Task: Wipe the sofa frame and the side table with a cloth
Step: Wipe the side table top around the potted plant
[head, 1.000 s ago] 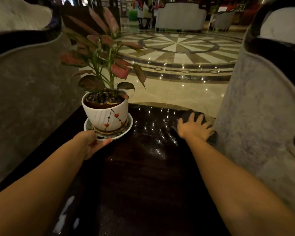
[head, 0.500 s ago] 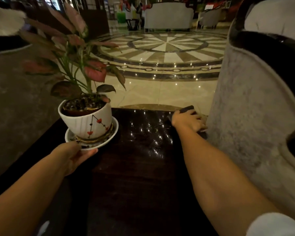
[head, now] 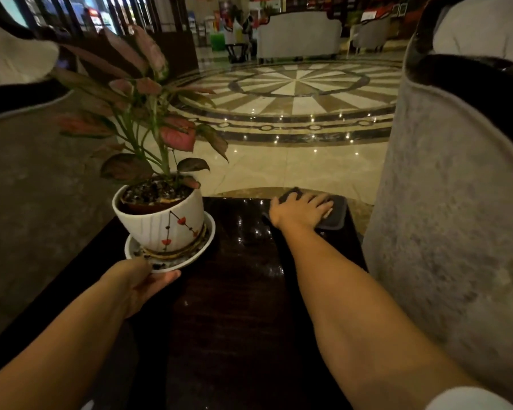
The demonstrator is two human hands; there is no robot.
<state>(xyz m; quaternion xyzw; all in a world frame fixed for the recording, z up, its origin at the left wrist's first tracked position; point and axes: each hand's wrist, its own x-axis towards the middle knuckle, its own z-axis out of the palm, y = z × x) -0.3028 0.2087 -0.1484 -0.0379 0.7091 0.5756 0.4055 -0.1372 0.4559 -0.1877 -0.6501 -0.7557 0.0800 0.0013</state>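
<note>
Dark, glossy wood fills the near part of the view: the side table, its top shining with small reflections that suggest it is slick and possibly damp. Nearest of the two, the left hand cups the close rim of a white saucer, thumb tip showing just under the edge and the other fingers hidden beneath, so I cannot tell how tightly they close. On the saucer, just beyond those fingers, stands a white pot with a leafy plant; I judge it heavy with soil, top-heavy and breakable, so it is best moved by the saucer with support underneath, kept level. Farther out, the right hand lies flat with fingers spread and pressing down on a dark cloth, which sits at the table's far right corner, under the palm and reaching past the fingertips. The cloth looks soft, thin and limp; it should slide easily on the polished top and will bunch unless pressed with a flat palm, as now. To the right of those fingers, very near them, rises the grey upholstered sofa, with its dark frame higher up and farther off. Beyond the fingertips lies polished patterned floor.
</note>
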